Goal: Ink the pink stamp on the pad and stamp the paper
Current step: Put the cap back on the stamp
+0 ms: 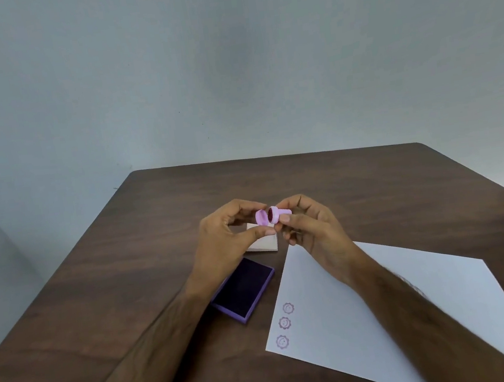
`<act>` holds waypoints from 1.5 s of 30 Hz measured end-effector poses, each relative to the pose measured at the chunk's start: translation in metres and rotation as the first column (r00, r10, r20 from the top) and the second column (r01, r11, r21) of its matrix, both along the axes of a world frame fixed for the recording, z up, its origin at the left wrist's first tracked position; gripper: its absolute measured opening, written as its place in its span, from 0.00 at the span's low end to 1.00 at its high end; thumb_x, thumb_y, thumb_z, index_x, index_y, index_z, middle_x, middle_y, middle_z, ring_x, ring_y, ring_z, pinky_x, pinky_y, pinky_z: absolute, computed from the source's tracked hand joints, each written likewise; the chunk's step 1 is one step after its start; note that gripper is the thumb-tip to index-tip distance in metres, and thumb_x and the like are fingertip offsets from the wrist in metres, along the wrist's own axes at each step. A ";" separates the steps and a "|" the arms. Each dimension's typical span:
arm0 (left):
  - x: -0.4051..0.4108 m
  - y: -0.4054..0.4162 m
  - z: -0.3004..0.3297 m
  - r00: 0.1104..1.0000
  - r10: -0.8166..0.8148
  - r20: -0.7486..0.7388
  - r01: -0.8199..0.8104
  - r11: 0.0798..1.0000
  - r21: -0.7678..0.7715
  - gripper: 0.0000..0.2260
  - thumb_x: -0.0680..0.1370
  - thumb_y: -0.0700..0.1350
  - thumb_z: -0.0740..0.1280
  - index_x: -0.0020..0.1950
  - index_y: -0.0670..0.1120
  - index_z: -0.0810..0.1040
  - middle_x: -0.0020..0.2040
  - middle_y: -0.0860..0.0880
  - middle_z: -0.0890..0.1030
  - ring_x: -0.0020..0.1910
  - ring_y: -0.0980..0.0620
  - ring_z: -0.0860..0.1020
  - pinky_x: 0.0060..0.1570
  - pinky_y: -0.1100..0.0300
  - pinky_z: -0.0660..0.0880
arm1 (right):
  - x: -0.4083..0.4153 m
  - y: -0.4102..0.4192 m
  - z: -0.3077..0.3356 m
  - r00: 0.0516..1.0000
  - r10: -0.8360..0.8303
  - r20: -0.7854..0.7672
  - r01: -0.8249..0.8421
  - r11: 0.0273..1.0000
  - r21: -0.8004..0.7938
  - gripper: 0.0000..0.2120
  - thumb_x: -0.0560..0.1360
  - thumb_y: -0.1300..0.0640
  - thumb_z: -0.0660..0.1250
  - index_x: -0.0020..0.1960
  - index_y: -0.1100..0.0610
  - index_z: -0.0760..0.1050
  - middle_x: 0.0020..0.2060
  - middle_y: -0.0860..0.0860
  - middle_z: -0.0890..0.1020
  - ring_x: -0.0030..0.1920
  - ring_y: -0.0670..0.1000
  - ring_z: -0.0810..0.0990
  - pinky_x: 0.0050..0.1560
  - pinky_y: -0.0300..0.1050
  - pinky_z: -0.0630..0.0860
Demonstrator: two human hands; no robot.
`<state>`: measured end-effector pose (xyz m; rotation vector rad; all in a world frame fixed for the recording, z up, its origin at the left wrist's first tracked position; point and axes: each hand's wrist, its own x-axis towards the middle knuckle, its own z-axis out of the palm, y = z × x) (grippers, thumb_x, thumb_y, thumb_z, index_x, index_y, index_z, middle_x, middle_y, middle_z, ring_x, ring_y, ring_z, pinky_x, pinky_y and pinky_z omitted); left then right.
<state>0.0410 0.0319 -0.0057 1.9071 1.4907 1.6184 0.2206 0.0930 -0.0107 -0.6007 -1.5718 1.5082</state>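
My right hand (309, 225) fingers pinch the pink stamp (275, 214) sideways while my left hand (227, 235) pinches its cap (261, 217), baring the face for the open pad (243, 288).

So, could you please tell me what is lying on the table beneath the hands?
A pale flat block, perhaps the pad's lid, lies under the hands, partly covered. What its hidden part looks like cannot be seen.
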 end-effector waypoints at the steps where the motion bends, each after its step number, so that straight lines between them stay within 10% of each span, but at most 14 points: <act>1: 0.000 0.000 0.001 1.000 -0.001 -0.003 0.001 1.000 0.004 0.15 0.68 0.50 0.79 0.54 0.53 0.84 0.48 0.62 0.85 0.49 0.61 0.83 0.52 0.70 0.77 | -0.001 0.000 0.000 1.000 0.002 0.007 -0.002 1.000 0.009 0.11 0.74 0.54 0.70 0.54 0.57 0.80 0.42 0.54 0.84 0.38 0.48 0.78 0.39 0.40 0.76; 22: -0.010 -0.001 -0.004 0.991 0.024 -0.132 -0.017 0.998 0.056 0.19 0.66 0.55 0.77 0.48 0.42 0.84 0.44 0.52 0.85 0.46 0.57 0.81 0.46 0.71 0.76 | -0.002 -0.004 -0.001 0.986 -0.088 0.145 0.066 0.987 0.148 0.11 0.74 0.57 0.74 0.56 0.58 0.82 0.45 0.52 0.87 0.40 0.48 0.82 0.38 0.35 0.77; 28: -0.011 0.002 -0.002 0.966 0.025 -0.257 -0.012 0.999 0.053 0.13 0.70 0.48 0.78 0.52 0.50 0.82 0.45 0.64 0.79 0.49 0.60 0.79 0.49 0.73 0.74 | -0.005 -0.005 0.002 0.984 -0.101 0.149 0.075 0.982 0.173 0.12 0.73 0.59 0.75 0.56 0.59 0.81 0.47 0.51 0.87 0.44 0.44 0.84 0.40 0.32 0.77; 37: -0.047 0.009 -0.009 0.978 0.204 -0.031 -0.206 0.951 -0.233 0.12 0.75 0.58 0.73 0.47 0.53 0.75 0.43 0.58 0.82 0.46 0.67 0.78 0.38 0.77 0.72 | 0.000 0.000 0.002 0.950 -0.201 0.240 0.168 0.974 0.152 0.09 0.79 0.56 0.68 0.58 0.53 0.80 0.46 0.50 0.86 0.44 0.46 0.82 0.43 0.37 0.77; 45: -0.082 0.020 -0.025 0.871 0.371 -0.321 -0.474 0.803 -0.360 0.09 0.74 0.63 0.71 0.46 0.61 0.76 0.52 0.58 0.77 0.55 0.55 0.75 0.58 0.50 0.65 | -0.004 0.000 -0.003 0.900 -0.230 0.371 0.135 0.955 0.265 0.06 0.79 0.58 0.68 0.54 0.52 0.81 0.46 0.47 0.85 0.47 0.46 0.82 0.40 0.29 0.76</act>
